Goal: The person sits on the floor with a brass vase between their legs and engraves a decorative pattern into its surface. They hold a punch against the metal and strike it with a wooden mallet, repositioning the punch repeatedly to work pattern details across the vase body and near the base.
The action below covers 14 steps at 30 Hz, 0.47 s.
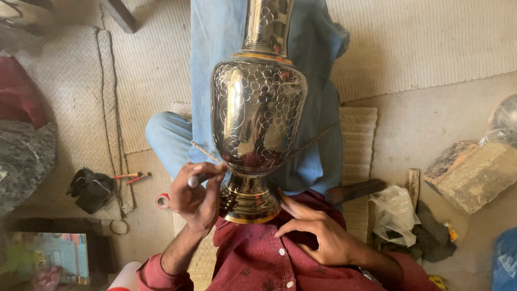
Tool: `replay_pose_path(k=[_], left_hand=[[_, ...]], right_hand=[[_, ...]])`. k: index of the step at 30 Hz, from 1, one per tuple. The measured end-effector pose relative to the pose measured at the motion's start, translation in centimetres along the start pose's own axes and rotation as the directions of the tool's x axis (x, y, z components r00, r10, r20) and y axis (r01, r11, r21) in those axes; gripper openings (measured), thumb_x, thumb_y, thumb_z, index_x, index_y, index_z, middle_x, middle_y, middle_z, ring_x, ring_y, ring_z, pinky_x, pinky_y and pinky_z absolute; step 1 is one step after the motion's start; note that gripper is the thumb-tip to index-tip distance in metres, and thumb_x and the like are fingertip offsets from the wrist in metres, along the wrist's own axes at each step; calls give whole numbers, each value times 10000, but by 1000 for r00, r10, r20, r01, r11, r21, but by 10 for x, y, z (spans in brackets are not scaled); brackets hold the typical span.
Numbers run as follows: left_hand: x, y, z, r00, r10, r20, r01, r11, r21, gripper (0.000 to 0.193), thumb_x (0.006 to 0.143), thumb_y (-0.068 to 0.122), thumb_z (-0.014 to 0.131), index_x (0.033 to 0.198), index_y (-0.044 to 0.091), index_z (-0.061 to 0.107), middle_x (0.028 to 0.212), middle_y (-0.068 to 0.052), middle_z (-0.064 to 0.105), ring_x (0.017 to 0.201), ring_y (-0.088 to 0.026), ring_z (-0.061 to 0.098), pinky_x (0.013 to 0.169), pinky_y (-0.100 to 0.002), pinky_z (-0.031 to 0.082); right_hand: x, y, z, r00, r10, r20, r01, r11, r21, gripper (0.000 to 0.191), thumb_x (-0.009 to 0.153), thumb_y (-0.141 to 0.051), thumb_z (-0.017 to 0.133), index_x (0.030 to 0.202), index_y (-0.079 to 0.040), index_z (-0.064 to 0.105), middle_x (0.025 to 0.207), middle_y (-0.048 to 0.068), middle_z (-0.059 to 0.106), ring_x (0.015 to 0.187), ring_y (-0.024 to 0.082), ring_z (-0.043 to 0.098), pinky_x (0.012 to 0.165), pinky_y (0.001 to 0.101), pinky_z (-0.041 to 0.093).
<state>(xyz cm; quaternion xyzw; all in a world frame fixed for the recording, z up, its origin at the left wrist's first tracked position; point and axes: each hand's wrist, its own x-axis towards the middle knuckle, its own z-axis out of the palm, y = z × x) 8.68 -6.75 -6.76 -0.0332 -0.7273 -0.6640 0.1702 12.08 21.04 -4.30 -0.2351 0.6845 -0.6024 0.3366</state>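
Observation:
A tall engraved metal vase (257, 116) lies along my lap, its foot against my red shirt and its neck pointing away over my blue trousers. A thin cord (203, 152) runs around its narrow stem. My left hand (196, 195) is closed on a small metal engraving tool (196, 179) held at the left of the stem, just above the foot. My right hand (315, 233) rests flat on my shirt beside the vase's foot, fingers spread, holding nothing.
A woven mat (151, 70) covers the floor. A dark hammer (355, 191) lies right of my lap, near a plastic bag (396, 213) and a stone block (474, 172). Red-handled tools (132, 176), a black pouch (90, 189) and a tape roll (162, 201) lie left.

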Motion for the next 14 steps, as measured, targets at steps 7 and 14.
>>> replay_pose_path(k=[7, 14], left_hand=[[0, -7, -6, 992, -123, 18, 124, 987, -103, 508, 969, -207, 610, 1385, 30, 441, 1085, -182, 654, 976, -255, 701, 916, -386, 632], [5, -13, -14, 991, -98, 94, 104, 993, -60, 535, 957, -176, 654, 1403, 75, 500, 1093, -210, 648, 922, -271, 711, 816, -364, 641]], right_hand=[[0, -11, -1, 1000, 3, 15, -3, 1000, -8, 461, 735, 65, 733, 1176, -64, 702, 1640, 358, 230, 1562, 458, 217, 1240, 438, 255], [-12, 10, -14, 985, 150, 85, -140, 983, -116, 499, 810, -64, 817, 1289, -146, 705, 1657, 228, 292, 1515, 400, 338, 1179, 474, 293]])
